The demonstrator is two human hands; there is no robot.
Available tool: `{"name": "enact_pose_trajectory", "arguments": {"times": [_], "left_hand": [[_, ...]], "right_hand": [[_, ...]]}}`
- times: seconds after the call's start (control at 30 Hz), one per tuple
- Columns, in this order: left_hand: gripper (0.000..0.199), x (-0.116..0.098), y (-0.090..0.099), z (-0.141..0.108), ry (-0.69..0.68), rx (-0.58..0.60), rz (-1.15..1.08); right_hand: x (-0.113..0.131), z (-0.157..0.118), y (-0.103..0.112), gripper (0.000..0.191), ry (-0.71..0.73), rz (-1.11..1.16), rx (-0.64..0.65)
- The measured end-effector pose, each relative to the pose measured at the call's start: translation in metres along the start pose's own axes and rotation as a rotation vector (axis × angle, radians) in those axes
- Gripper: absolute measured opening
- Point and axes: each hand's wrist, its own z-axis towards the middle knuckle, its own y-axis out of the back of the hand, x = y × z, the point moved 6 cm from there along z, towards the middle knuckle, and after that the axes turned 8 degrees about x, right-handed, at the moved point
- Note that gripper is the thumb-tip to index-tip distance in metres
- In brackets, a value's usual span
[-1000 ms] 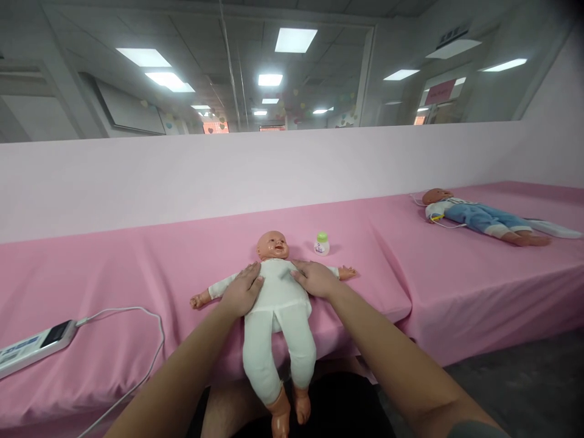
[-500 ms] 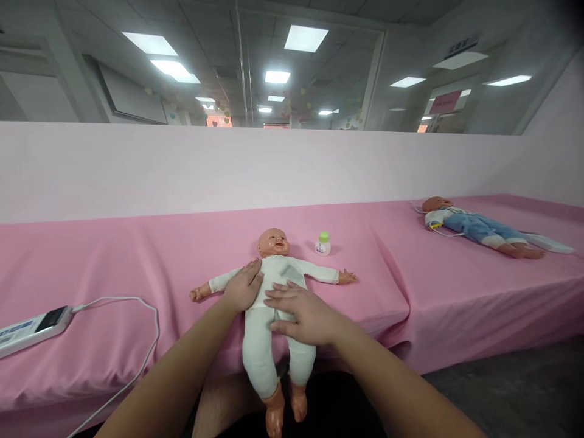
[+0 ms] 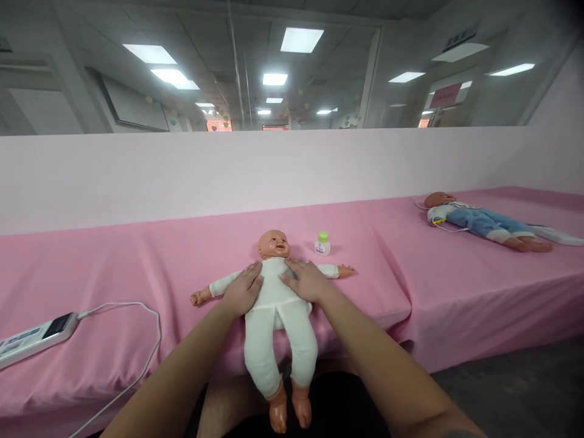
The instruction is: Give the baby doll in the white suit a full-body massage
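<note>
A baby doll [image 3: 275,289] in a white suit lies on its back, arms spread and feet toward me. Its lower legs hang past the front edge of the pink-covered surface [image 3: 191,240]. My left hand [image 3: 245,288] rests flat on the side of the doll's chest and shoulder, fingers stretched toward its head. On the other side of the chest, my right hand [image 3: 306,280] lies flat in much the same way, covering that shoulder. A small clear bottle with a green cap [image 3: 322,244] stands beyond the doll's outstretched arm on the right.
At the left lies a white power strip-like device [image 3: 39,337] with a dark panel and a white cable [image 3: 157,337] looping forward. A second doll [image 3: 483,222] in blue trousers lies far right, thin tubing near it. A white wall [image 3: 182,176] with windows stands behind.
My right hand has moved up from the doll's lower belly to its chest and shoulder. My left hand stays on the other shoulder. The view has shifted slightly.
</note>
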Motion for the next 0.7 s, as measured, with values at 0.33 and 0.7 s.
{"name": "enact_pose_trajectory", "arguments": {"times": [0.33,0.7], "left_hand": [[0.069,-0.102,0.008,-0.074,-0.441,0.24,0.109],[0.071,-0.06,-0.003,0.005,-0.223,0.198,0.07]], "right_hand": [[-0.005,0.002,0.004,0.058,0.027,0.047,-0.082],[-0.008,0.003,0.004,0.053,0.039,0.086,-0.078]]}}
